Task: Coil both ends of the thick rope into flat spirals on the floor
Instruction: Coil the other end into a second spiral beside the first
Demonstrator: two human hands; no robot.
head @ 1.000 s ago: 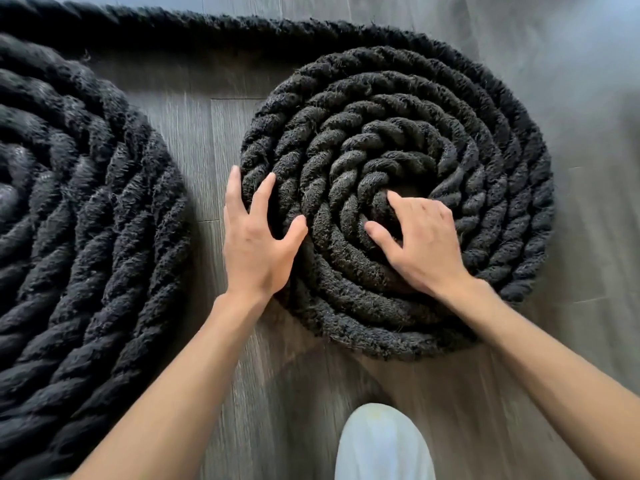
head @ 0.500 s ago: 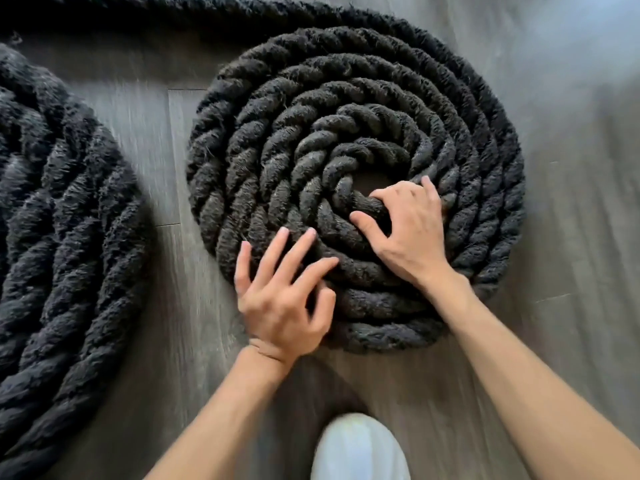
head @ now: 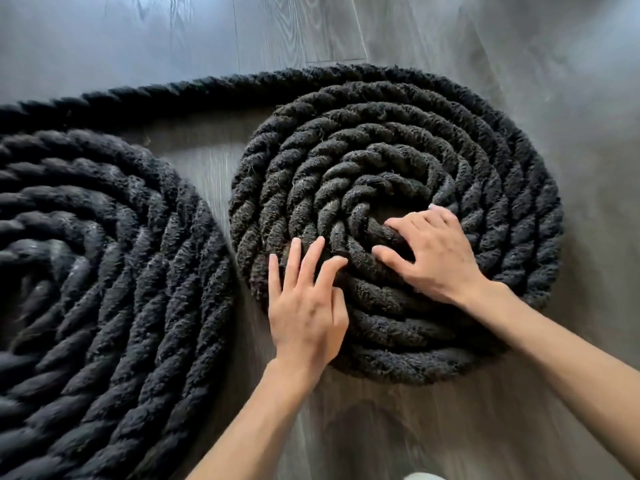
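Down on the grey wood floor (head: 173, 36) lies the black rope (head: 207, 87), wound into a left spiral (head: 104, 271) and a right spiral (head: 398, 140), just apart, joined by a span along their far side; the left hand (head: 306, 317) rests on the right spiral's near-left rim, fingers (head: 294, 258) straight and spread. The right hand (head: 436, 258) sits at that spiral's centre, thumb and curled fingers clamped on the innermost turn.

Black twisted rope (head: 398, 140); grey wood-grain floor (head: 173, 39).
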